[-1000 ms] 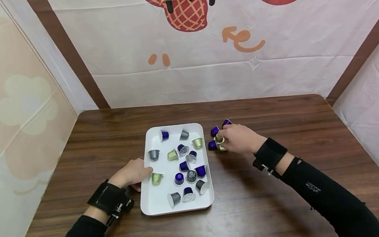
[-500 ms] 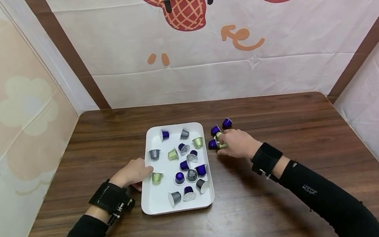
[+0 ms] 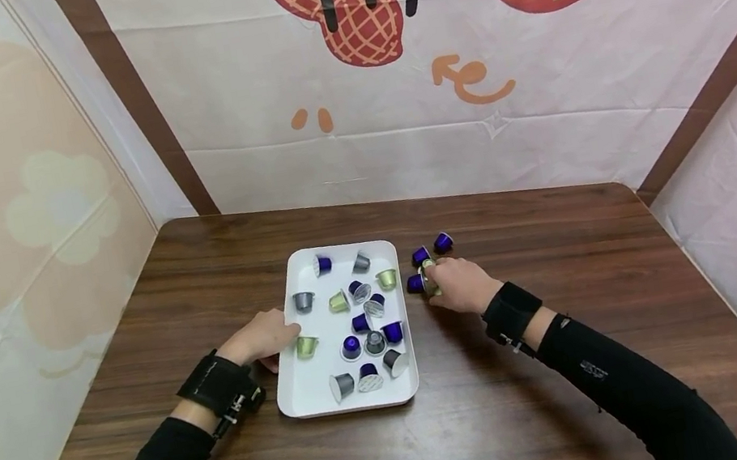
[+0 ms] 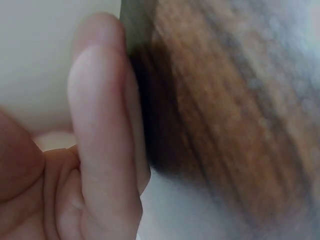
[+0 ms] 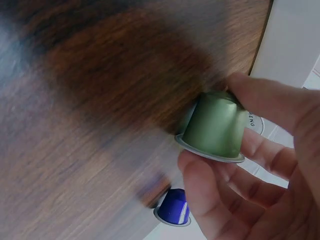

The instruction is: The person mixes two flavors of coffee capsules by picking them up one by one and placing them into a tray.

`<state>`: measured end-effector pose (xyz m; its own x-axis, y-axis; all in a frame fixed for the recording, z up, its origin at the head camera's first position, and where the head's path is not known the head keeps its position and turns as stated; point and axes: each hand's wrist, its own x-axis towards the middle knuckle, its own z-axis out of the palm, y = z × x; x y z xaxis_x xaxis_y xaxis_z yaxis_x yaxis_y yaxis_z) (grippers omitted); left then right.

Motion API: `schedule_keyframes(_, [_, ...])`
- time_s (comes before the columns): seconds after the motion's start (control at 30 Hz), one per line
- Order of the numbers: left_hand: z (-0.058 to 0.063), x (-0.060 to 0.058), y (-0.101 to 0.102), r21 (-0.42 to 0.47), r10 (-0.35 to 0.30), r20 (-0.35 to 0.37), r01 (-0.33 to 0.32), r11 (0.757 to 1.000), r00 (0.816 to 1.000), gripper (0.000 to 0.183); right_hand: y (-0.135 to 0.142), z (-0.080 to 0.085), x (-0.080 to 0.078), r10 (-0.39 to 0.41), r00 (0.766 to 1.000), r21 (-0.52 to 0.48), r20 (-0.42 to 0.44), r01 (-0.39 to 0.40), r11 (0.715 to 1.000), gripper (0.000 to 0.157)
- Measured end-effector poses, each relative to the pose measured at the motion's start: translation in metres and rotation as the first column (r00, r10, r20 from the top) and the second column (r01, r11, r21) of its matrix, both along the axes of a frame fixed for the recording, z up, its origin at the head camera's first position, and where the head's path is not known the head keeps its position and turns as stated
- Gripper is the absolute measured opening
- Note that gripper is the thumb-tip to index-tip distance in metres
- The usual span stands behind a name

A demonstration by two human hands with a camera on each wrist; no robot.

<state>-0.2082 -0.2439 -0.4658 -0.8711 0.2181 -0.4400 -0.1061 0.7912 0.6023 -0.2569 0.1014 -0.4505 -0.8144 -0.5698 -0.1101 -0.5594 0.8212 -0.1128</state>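
Observation:
My left hand point(image 3: 258, 336) holds the left rim of a white tray point(image 3: 305, 397), with the thumb on top and fingers mostly hidden at the side. Several purple, green and grey coffee capsules lie scattered in the tray, among them a green coffee capsule point(image 3: 306, 346) near that thumb. Just right of the tray, my right hand point(image 3: 463, 286) pinches a green coffee capsule point(image 5: 217, 125) between thumb and index finger, close above the table. Beside these fingers are purple capsules point(image 3: 415, 283), and one purple capsule point(image 5: 174, 206) shows below the index finger in the right wrist view.
A brown wood-grain table point(image 3: 532, 234) carries the tray and loose capsules. Behind it hangs a white printed cloth point(image 3: 224, 83), with further cloth walls at left and right. The left wrist view is blurred.
My right hand has shifted slightly left and nearer to me, onto the green coffee capsule, uncovering the far purple capsule. My left hand stays on the tray's rim.

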Motion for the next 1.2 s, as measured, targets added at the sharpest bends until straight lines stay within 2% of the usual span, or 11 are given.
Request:
schedule_keyframes(0.3, [0.001,-0.002,-0.001,-0.003,-0.011,-0.008,0.011,1.000,1.000,0.031,0.006,0.007,0.006,0.023,0.999,-0.032,0.048,-0.021,0.999,0.014])
schedule_keyframes(0.4, [0.002,-0.002,-0.001,0.005,-0.014,-0.011,0.015,1.000,1.000,0.030,0.007,0.014,0.007,0.047,0.998,-0.075,0.052,-0.043,0.996,0.010])
schedule_keyframes(0.6, [0.000,-0.003,-0.001,0.003,-0.001,-0.001,0.001,1.000,1.000,0.031,0.000,0.038,0.013,0.101,0.995,-0.186,0.003,-0.099,0.978,0.008])
schedule_keyframes(0.8, [-0.001,-0.003,0.000,0.009,0.003,0.006,-0.003,1.000,1.000,0.031,-0.014,0.053,0.017,0.144,0.988,-0.240,-0.059,-0.154,0.959,0.010])
schedule_keyframes(1.0, [0.000,-0.002,0.000,0.008,-0.013,0.002,0.013,1.000,1.000,0.031,-0.033,0.064,0.021,0.198,0.979,-0.229,-0.043,-0.202,0.952,0.012])
schedule_keyframes(1.2, [0.000,-0.002,0.001,0.004,-0.010,0.020,0.010,1.000,1.000,0.032,-0.060,0.067,0.025,0.286,0.958,-0.191,-0.037,-0.287,0.939,0.012])
